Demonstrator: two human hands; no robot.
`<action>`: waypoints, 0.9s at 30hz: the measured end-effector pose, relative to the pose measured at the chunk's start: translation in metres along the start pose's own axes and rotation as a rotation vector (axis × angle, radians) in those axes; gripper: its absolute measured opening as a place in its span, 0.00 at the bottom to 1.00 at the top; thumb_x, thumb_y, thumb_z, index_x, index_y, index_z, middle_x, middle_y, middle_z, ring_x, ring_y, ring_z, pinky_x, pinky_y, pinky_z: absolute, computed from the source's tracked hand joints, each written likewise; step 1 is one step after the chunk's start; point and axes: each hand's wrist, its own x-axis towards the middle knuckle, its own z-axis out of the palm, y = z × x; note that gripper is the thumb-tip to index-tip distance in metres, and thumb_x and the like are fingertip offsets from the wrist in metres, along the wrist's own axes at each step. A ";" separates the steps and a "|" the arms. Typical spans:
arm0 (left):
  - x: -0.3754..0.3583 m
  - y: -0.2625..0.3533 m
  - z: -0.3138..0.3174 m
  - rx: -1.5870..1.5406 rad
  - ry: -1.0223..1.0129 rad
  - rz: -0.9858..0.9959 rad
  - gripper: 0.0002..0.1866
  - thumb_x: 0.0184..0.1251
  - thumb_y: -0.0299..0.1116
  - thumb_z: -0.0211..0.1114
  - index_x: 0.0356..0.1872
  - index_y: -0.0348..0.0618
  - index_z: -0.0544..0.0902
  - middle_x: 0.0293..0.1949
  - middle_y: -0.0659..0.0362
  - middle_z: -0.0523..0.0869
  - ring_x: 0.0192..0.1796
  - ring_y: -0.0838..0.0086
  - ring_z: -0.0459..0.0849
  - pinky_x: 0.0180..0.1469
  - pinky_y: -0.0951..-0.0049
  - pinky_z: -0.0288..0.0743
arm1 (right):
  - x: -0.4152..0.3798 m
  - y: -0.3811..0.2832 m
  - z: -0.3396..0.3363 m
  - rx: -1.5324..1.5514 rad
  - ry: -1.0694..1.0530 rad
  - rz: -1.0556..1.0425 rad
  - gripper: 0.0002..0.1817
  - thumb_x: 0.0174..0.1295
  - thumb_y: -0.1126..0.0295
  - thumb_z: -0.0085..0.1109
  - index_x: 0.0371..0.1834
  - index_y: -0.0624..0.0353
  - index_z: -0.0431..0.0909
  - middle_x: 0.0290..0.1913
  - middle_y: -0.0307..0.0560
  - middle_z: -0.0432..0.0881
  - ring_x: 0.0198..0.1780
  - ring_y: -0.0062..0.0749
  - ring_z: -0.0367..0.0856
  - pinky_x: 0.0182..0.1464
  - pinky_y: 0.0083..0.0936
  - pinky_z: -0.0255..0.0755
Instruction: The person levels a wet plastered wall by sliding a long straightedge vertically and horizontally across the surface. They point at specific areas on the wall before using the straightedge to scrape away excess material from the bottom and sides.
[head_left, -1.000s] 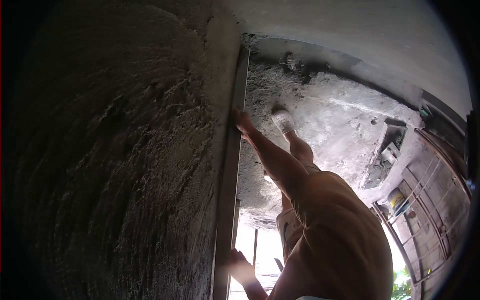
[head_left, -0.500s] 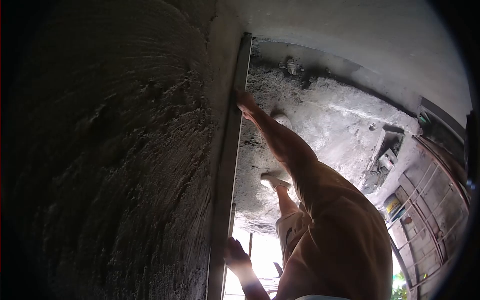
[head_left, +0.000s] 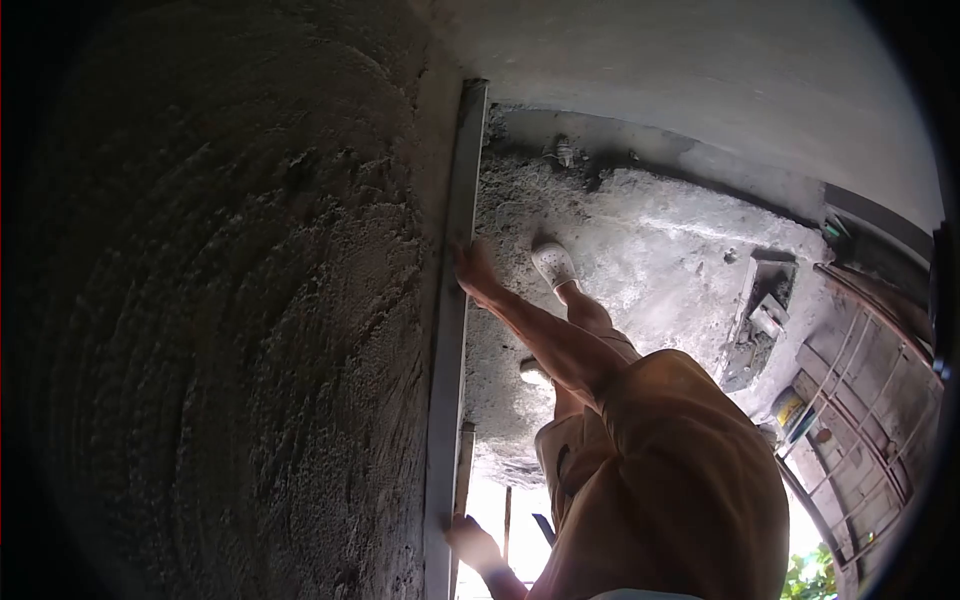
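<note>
A long, straight grey screed bar (head_left: 462, 190) lies edge-on along the rough, freshly coated wall (head_left: 270, 330). My right hand (head_left: 476, 272), the upper one in view, is closed round the bar above its middle, with the fingers partly hidden behind it. Lower down, my left hand (head_left: 472, 545) grips the same bar near the bottom of the view, with bright glare across its wrist. Beside the bar's lower half runs a thinner strip (head_left: 465, 460).
White clogs (head_left: 555, 264) are on my feet on the rough, mortar-spattered floor (head_left: 660, 240). A mortar tray (head_left: 742, 368) with a trowel-like tool (head_left: 768, 315) lies to the right. Beyond it are a bucket (head_left: 788, 408) and a metal rod frame (head_left: 850, 400). A smooth wall (head_left: 680, 70) borders the top.
The bar and both hands have shifted down and slightly left in view, the lower hand slightly right. Both hands still hold the bar. More of one clog and leg now shows.
</note>
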 end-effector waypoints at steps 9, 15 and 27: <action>-0.021 -0.061 0.002 -0.195 0.064 0.002 0.16 0.75 0.36 0.51 0.52 0.35 0.77 0.48 0.53 0.85 0.51 0.66 0.83 0.62 0.65 0.70 | -0.117 -0.049 -0.022 0.034 -0.044 -0.162 0.24 0.71 0.52 0.50 0.40 0.69 0.64 0.32 0.59 0.74 0.35 0.39 0.76 0.37 0.44 0.69; -0.030 -0.108 0.014 -0.275 0.088 -0.145 0.19 0.75 0.30 0.43 0.58 0.37 0.77 0.53 0.53 0.84 0.58 0.64 0.80 0.75 0.55 0.56 | -0.152 -0.042 -0.011 0.068 -0.041 -0.287 0.24 0.71 0.51 0.48 0.40 0.66 0.60 0.29 0.58 0.72 0.30 0.37 0.74 0.31 0.42 0.67; -0.016 -0.189 0.066 -0.986 0.122 -0.176 0.20 0.73 0.38 0.55 0.59 0.33 0.75 0.56 0.48 0.81 0.59 0.60 0.78 0.70 0.69 0.62 | -0.288 -0.097 -0.032 0.050 -0.123 -0.531 0.28 0.70 0.44 0.47 0.43 0.63 0.58 0.27 0.61 0.75 0.27 0.41 0.79 0.26 0.42 0.70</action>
